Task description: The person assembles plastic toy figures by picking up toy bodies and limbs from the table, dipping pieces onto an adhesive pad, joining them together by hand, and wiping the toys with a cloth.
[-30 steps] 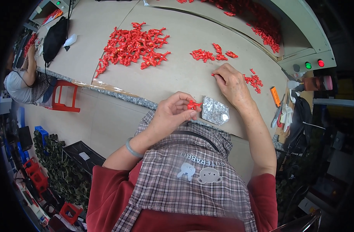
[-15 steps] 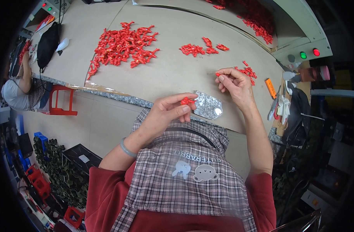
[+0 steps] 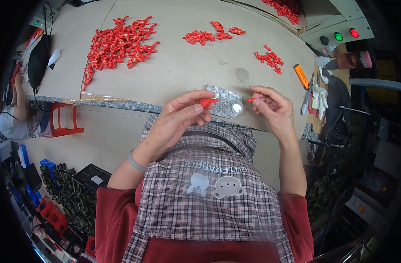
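My left hand [image 3: 183, 113] pinches a small glossy red figurine [image 3: 208, 101] between thumb and fingers, just above the near edge of the table. To its right, my right hand [image 3: 276, 110] is closed on a smaller red piece [image 3: 251, 100], held at the tips of thumb and forefinger. The two red parts are apart, facing each other across a speckled grey patch [image 3: 224, 98] with a shiny round spot. Beyond my right hand lies a small loose group of red pieces [image 3: 269, 58]. Their exact shape is too small to tell.
A big heap of red figurines [image 3: 119, 44] covers the table's left part, with a smaller cluster [image 3: 199, 37] at the far middle. An orange-handled cutter [image 3: 301, 76] lies at right. Behind stands a machine housing with lit buttons [image 3: 338, 36]. Another person [image 3: 16, 105] sits far left.
My right hand has come back from beside the small right-hand group toward my left hand, bringing the small red piece. My left hand keeps its figurine. The whole view has shifted slightly.
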Tool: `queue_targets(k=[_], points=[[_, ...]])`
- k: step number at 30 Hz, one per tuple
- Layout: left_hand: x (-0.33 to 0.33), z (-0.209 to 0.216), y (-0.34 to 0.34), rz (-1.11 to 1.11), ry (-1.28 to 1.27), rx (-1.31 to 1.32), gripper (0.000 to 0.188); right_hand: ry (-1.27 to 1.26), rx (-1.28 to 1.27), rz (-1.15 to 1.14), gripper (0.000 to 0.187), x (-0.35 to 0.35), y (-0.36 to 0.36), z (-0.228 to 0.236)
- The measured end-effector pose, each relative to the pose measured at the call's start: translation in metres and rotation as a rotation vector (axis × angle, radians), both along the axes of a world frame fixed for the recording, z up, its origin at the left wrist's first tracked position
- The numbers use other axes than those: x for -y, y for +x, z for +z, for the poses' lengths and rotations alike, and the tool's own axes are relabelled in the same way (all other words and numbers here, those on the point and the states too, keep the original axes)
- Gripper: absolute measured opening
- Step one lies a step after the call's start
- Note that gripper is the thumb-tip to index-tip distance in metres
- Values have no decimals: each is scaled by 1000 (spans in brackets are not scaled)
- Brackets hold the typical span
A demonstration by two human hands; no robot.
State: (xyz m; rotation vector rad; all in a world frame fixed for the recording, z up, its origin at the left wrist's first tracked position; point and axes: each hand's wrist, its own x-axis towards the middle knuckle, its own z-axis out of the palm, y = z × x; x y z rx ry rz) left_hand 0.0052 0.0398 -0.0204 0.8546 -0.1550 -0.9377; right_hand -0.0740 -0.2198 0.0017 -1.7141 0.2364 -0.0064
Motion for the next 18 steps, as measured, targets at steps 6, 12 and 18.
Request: queue_targets(k=[6, 12, 18], points=[[2, -2, -1, -2, -25, -3, 22, 3, -62, -20, 12, -1, -14, -8], [4, -3, -4, 11, -21, -44, 21, -56, -108, -48, 6, -9, -16, -4], [4, 4, -2, 28, 4, 14, 23, -57, -43, -13, 11, -11, -16, -6]])
